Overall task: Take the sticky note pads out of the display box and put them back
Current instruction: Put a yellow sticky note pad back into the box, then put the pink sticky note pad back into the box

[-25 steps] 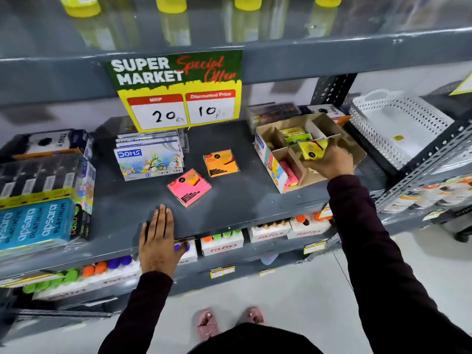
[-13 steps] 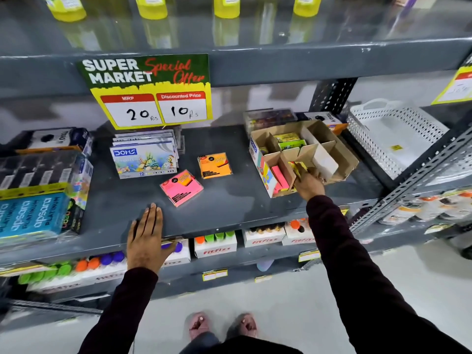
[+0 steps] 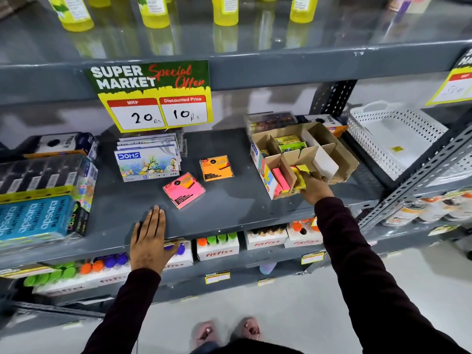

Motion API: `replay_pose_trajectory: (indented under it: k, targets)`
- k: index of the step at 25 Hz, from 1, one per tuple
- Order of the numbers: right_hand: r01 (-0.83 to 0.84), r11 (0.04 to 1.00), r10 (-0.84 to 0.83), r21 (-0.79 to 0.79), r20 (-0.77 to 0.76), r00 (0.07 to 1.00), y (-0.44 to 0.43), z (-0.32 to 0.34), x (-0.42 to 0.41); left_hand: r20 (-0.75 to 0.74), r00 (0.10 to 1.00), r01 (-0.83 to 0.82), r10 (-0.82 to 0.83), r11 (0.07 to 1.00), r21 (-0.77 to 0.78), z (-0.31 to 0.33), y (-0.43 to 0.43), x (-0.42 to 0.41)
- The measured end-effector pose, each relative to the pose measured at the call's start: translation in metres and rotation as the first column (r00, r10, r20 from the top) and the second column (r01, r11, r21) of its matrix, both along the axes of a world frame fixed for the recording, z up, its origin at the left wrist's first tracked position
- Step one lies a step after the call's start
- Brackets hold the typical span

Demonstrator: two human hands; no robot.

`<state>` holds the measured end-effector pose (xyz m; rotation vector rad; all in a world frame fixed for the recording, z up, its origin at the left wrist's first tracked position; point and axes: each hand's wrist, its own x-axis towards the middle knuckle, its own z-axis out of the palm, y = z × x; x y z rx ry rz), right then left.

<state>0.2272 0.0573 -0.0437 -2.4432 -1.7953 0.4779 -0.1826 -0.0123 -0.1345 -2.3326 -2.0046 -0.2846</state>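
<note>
— Two pads lie loose on the shelf [image 3: 229, 205], left of the display box [image 3: 342, 162]: the orange pad [image 3: 216, 167] flat and nearly square to the shelf edge, the pink pad [image 3: 184, 190] flat but turned, one corner toward the shelf's front edge.

— And the yellow one?

— The yellow pad [image 3: 301, 176] stands on edge in the box's front middle compartment, its long side running front to back, tilted a little. More pink pads [image 3: 279, 180] stand upright in the compartment to its left; green and yellow ones sit in the back compartments.

— How much of the yellow pad shows?

— Only its top and one face; the cardboard divider and the right hand [image 3: 315, 186] cover the rest. The print on the pads is too small to read.

— What are the hands doing?

— The right hand reaches into the box from the front, fingers curled around the yellow pad. The left hand [image 3: 150, 236] lies palm-down at the shelf's front edge, well left of the box, fingers straight and together, holding nothing.
</note>
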Motion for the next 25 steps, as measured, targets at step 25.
replay_pose_trajectory:
  k: [25]
  targets:
    - [-0.324,0.916,0.337,0.238,-0.013,0.942,0.008,0.009,-0.236,0.06,0.998,-0.002,0.005,0.999,-0.049,0.008,-0.001,0.002]
